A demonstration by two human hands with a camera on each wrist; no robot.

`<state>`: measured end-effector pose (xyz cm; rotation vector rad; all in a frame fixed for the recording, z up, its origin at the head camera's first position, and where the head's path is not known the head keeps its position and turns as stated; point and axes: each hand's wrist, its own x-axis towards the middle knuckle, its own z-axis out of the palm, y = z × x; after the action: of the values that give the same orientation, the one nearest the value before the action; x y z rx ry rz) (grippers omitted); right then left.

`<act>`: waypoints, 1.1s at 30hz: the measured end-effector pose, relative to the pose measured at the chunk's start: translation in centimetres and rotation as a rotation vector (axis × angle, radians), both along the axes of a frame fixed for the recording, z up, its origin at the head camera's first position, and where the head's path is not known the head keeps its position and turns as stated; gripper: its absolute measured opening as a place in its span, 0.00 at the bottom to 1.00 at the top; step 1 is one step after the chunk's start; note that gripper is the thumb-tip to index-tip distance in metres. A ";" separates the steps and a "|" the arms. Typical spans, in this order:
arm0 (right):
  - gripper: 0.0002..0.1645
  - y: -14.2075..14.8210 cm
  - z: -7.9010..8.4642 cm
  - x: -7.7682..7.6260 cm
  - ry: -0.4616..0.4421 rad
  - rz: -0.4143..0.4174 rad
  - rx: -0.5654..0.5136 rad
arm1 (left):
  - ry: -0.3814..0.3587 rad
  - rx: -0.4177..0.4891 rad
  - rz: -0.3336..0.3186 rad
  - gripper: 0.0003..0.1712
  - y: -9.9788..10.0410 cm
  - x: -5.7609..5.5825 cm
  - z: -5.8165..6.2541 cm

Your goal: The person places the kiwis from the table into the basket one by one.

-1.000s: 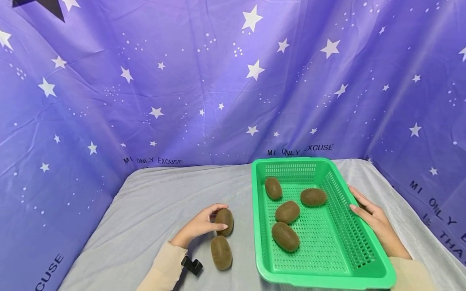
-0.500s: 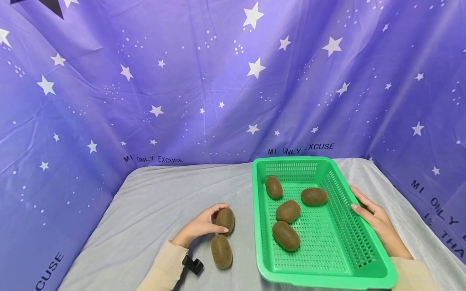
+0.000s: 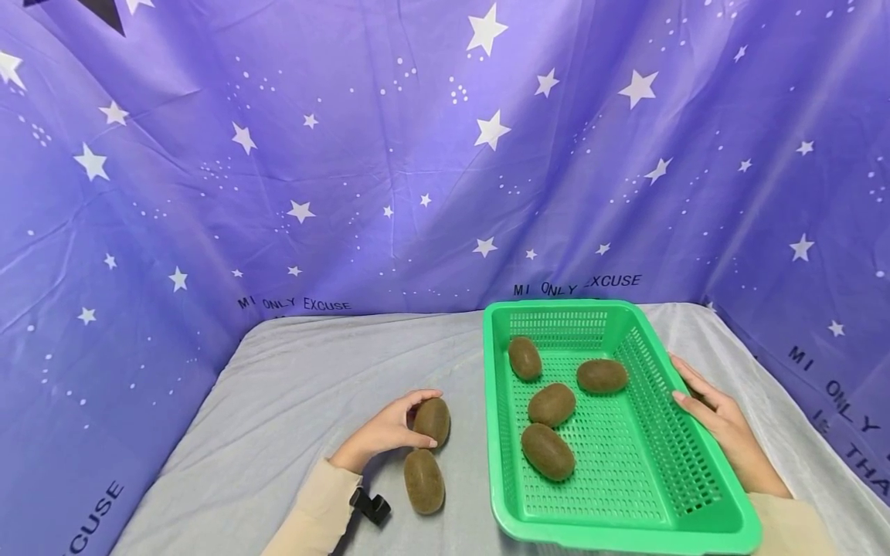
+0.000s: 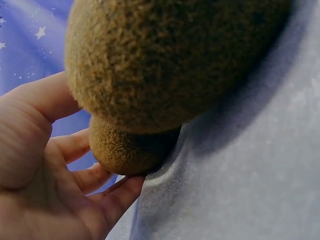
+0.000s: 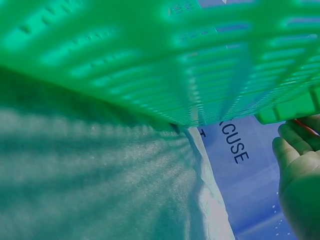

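My left hand point(image 3: 389, 425) curls its thumb and fingers round a brown fuzzy kiwi point(image 3: 433, 422) on the grey cloth. Just nearer me lies a second kiwi point(image 3: 424, 482), which fills the top of the left wrist view, while the gripped kiwi point(image 4: 122, 150) shows behind it against the fingers. At the right, my right hand point(image 3: 726, 428) holds the long side of a green plastic basket point(image 3: 491, 432), thumb on the rim and fingers over the outer side. Inside the basket several kiwis point(image 3: 548, 452) lie toward the left and far end.
Grey cloth point(image 3: 299, 401) covers the table. A purple curtain point(image 3: 389, 154) with white stars hangs behind and at both sides. A black clip-like mount point(image 3: 371, 506) sits on the left wrist, close to the nearer loose kiwi.
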<state>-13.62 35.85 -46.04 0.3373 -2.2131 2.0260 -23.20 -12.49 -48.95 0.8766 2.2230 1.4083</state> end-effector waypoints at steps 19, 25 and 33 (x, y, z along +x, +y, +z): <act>0.33 0.0 0.0 -0.2 0.024 -0.031 0.062 | 0.040 -0.028 0.065 0.43 0.2 0.4 1.0; 0.33 0.0 -0.1 -0.2 0.029 -0.037 0.064 | 0.050 -0.021 0.088 0.43 0.1 0.2 1.0; 0.33 0.1 0.0 -0.1 0.003 -0.053 0.075 | 0.082 -0.002 0.087 0.43 0.6 0.3 2.4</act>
<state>-13.74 35.95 -46.07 0.2857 -2.2749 1.9189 -22.94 -11.85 -46.59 0.8605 2.3491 1.4327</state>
